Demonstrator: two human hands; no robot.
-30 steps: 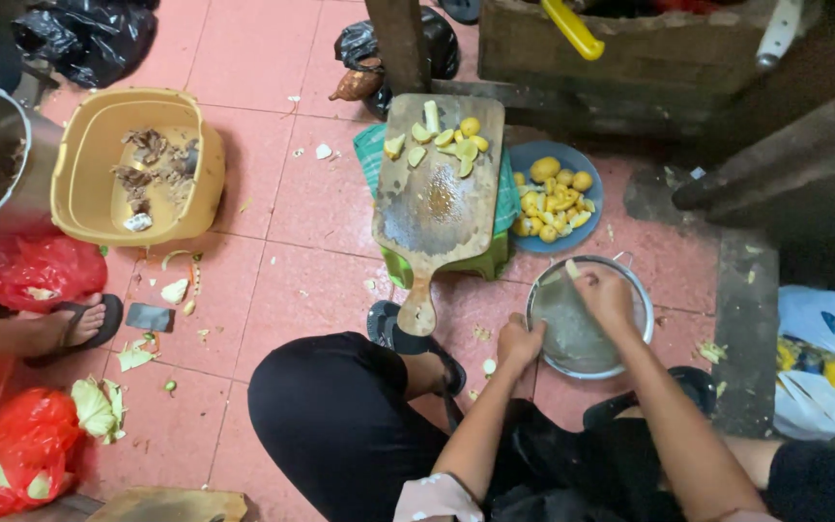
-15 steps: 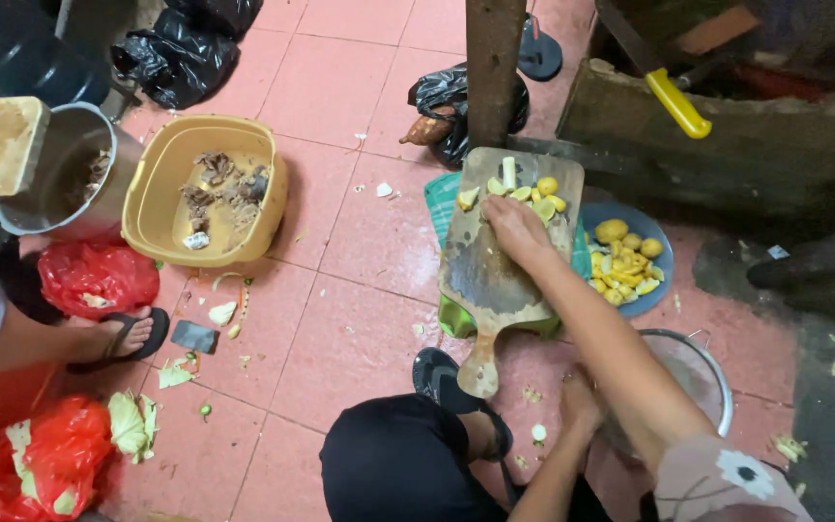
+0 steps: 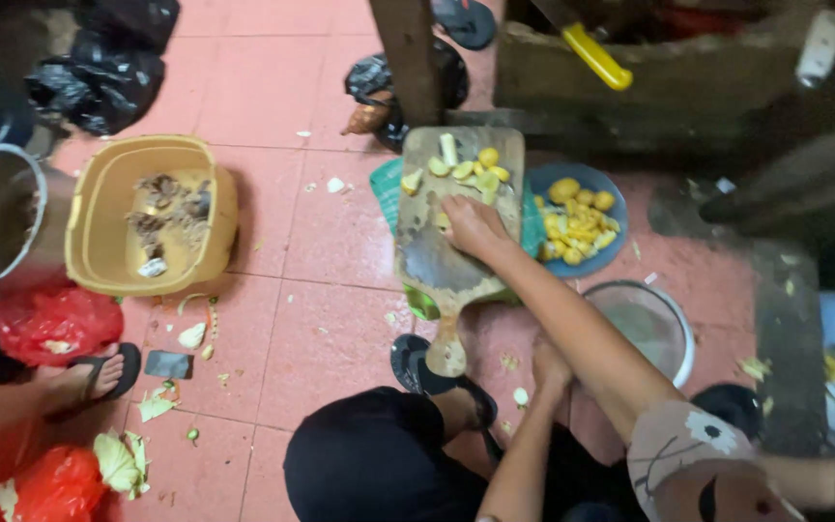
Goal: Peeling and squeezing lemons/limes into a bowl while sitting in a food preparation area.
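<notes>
**Low on the tiled floor, one hand on the board, one propped on the tiles**

Nearest the camera, the person squats on the pink tiled floor (image 3: 321,242), knees in dark cloth, a black sandal (image 3: 437,372) planted just below the board's handle. Working this low puts everything within an arm's sweep, which seems to be why the vessels ring the board so closely.

The left hand (image 3: 548,365) rests down on the tiles beside the handle; it looks like a prop for balance, but whether its fingers are spread or curled I cannot tell. Just to its right stands a round metal bowl (image 3: 674,333), apart from both hands.

The right hand (image 3: 471,227) reaches forward, laid palm-down on the wooden chopping board (image 3: 446,261), fingers together and pointing toward the pale cut pieces (image 3: 471,172) heaped at the far end. It holds nothing that I can make out. The board sits across a green basket (image 3: 388,198), raised off the floor, likely to keep food off the tiles.

Touching the board's right edge is a blue plate (image 3: 606,188) of yellow chunks, handy for sliding pieces over.

Further left sit a yellow tub (image 3: 99,246) of scraps, a steel pot (image 3: 12,193), another person's sandalled foot (image 3: 99,372), and red bags (image 3: 50,324). Black bags (image 3: 99,82) lie farthest.
</notes>
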